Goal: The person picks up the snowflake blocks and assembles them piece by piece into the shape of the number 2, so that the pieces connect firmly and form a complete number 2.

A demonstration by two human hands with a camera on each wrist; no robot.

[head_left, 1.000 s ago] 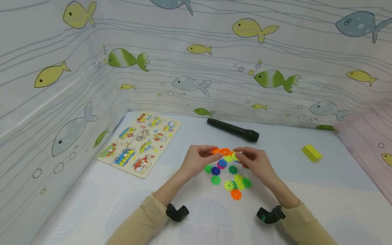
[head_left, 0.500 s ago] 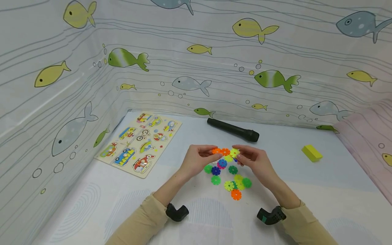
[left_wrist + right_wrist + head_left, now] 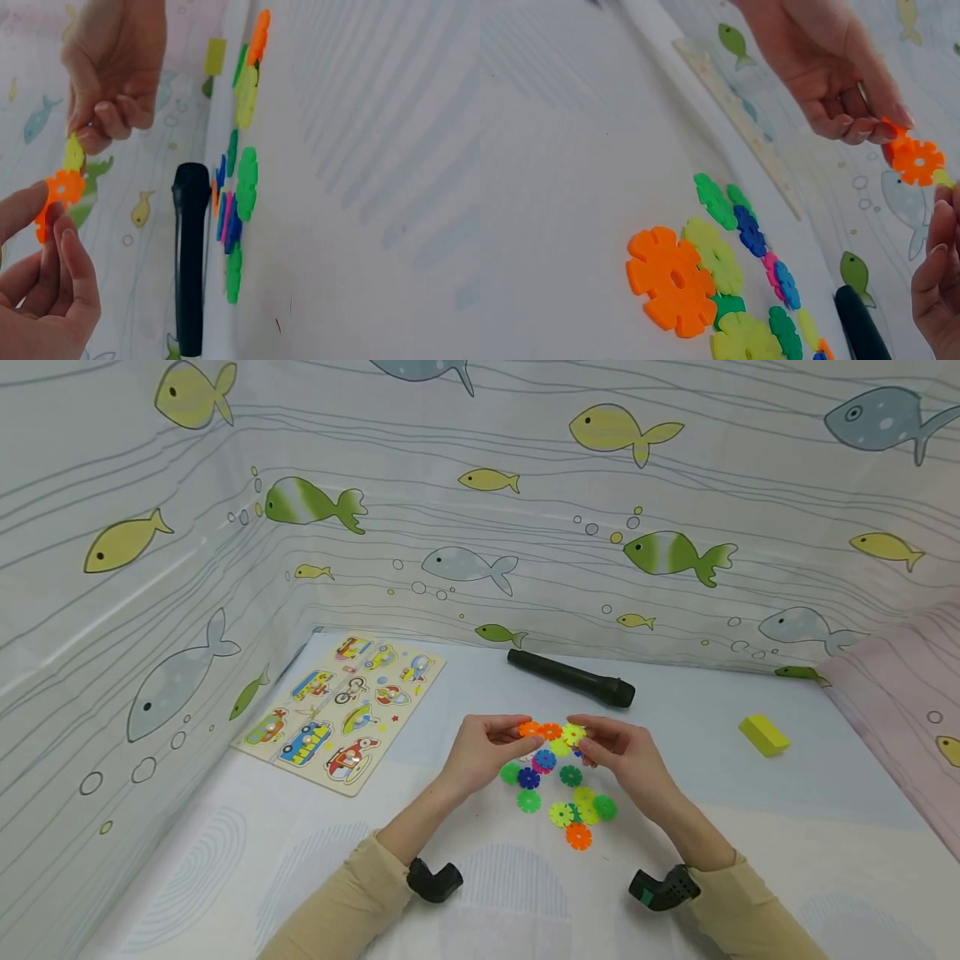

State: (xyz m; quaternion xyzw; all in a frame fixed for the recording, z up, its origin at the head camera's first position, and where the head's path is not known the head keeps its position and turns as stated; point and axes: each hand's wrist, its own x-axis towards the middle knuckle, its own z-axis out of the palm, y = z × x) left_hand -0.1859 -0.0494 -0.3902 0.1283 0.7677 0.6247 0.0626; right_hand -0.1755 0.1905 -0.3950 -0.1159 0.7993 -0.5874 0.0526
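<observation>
Above the white surface, the left hand and the right hand hold a short row of toy discs.

The left hand pinches the orange end, the right hand the yellow end. Beyond them lies a black microphone, slanting. The row has its long axis from left to right, between both hands, with the yellow end pointing right. Loose discs lie below, on the surface.
</observation>
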